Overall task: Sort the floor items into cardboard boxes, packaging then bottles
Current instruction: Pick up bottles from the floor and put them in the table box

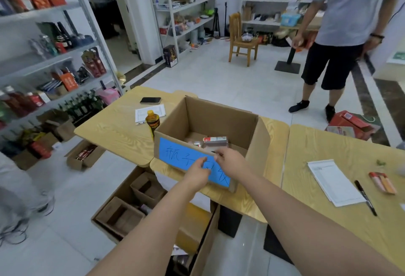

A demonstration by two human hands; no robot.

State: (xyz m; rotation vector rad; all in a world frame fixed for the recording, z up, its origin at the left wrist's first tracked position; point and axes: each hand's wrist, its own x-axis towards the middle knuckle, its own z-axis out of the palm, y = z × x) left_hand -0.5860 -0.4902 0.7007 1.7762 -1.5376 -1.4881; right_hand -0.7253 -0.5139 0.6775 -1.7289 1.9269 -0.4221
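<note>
While the open cardboard box sits on the table, left hand pinches its blue label, right hand grips the rim; light, stiff, probably best carried by opposite walls.

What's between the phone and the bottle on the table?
A paper sheet lies between the phone and the bottle, seen in the head view.

Wooden tables — cardboard box, phone, bottle, notepad, marker, orange pack, possibly lighters.
</note>
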